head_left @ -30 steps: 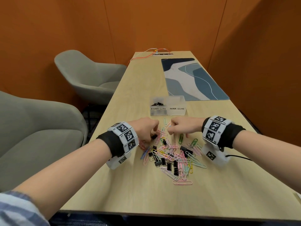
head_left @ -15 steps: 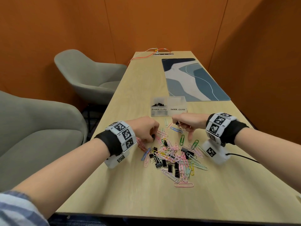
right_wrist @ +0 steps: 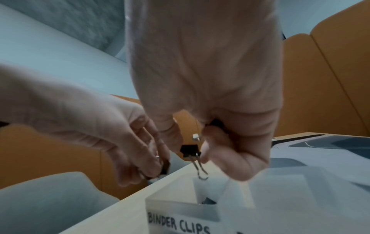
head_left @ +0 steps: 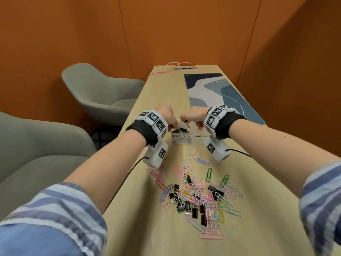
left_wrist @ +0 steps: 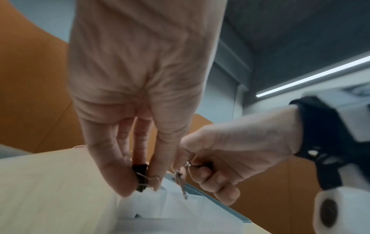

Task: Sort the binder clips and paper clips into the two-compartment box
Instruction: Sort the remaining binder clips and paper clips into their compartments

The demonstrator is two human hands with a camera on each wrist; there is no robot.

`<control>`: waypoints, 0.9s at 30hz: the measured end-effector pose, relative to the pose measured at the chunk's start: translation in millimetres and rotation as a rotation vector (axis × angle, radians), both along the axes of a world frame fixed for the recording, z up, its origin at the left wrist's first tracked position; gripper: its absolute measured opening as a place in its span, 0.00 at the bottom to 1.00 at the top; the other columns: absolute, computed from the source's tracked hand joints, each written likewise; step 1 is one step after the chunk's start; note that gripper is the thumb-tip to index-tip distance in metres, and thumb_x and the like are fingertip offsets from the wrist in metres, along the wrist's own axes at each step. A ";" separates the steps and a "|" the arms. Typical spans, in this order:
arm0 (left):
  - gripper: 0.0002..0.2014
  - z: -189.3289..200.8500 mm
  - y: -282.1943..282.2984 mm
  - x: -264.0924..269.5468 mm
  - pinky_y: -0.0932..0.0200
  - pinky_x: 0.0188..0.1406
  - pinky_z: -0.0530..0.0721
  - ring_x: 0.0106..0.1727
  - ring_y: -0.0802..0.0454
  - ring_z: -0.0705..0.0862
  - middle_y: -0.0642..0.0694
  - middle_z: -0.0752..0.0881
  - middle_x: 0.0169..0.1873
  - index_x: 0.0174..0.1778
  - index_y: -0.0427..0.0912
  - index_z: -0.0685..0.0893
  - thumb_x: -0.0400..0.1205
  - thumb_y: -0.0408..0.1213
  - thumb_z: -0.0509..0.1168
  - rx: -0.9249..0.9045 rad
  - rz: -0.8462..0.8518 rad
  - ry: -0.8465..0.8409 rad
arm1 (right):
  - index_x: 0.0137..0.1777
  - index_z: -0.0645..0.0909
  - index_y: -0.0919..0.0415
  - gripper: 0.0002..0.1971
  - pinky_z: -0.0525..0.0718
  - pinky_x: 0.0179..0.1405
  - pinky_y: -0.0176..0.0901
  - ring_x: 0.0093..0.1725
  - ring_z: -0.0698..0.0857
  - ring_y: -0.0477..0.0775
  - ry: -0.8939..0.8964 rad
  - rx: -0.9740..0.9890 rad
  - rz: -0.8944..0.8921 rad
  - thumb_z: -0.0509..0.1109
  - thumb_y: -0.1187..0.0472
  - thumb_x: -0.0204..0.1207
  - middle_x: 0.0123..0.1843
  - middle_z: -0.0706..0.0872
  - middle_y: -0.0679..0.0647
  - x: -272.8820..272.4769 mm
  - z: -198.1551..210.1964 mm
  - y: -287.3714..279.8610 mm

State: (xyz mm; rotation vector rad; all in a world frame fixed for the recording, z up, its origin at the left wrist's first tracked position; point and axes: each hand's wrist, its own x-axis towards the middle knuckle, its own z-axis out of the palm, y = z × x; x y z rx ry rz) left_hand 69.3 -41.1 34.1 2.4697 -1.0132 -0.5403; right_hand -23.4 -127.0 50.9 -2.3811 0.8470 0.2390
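Note:
A clear two-compartment box (head_left: pixel 181 140) labelled "BINDER CLIPS" and "PAPER CLIPS" stands past the pile; its left compartment (right_wrist: pixel 202 196) holds black binder clips. Both hands hover over that left compartment. My left hand (head_left: pixel 170 117) pinches a black binder clip (left_wrist: pixel 141 177) between thumb and fingers. My right hand (head_left: pixel 191 118) pinches another black binder clip (right_wrist: pixel 190 151), its wire handles hanging down toward the box. A mixed pile of coloured paper clips (head_left: pixel 199 193) and black binder clips (head_left: pixel 195 211) lies on the wooden table (head_left: pixel 258 209) nearer me.
A blue patterned desk mat (head_left: pixel 217 93) lies behind the box on the right. Cables and a socket strip (head_left: pixel 185 68) sit at the table's far end. Two grey armchairs (head_left: pixel 99 93) stand to the left, orange walls all round.
Both hands have lifted from the pile and moved forward to above the box's binder-clip compartment, each carrying a black binder clip.

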 end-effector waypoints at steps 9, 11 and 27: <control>0.12 -11.7 -11.0 19.3 0.53 0.49 0.90 0.35 0.49 0.90 0.38 0.90 0.35 0.54 0.27 0.87 0.75 0.25 0.71 -0.119 0.063 0.192 | 0.40 0.75 0.67 0.06 0.87 0.45 0.48 0.32 0.81 0.59 -0.024 0.136 -0.088 0.61 0.66 0.77 0.35 0.82 0.63 24.3 -16.0 -6.8; 0.14 -13.2 -8.5 18.4 0.58 0.43 0.89 0.30 0.51 0.86 0.40 0.86 0.31 0.57 0.27 0.84 0.76 0.21 0.69 -0.168 0.053 0.239 | 0.56 0.77 0.71 0.11 0.87 0.58 0.58 0.42 0.86 0.64 -0.074 0.148 -0.073 0.61 0.66 0.78 0.48 0.84 0.67 19.8 -15.9 -8.1; 0.17 -42.1 53.2 -95.5 0.60 0.37 0.84 0.37 0.52 0.82 0.43 0.87 0.51 0.56 0.39 0.84 0.71 0.28 0.73 0.313 -0.654 0.043 | 0.52 0.83 0.57 0.09 0.76 0.42 0.40 0.41 0.79 0.50 0.099 -0.213 0.530 0.71 0.60 0.72 0.44 0.85 0.52 -137.0 -61.5 46.8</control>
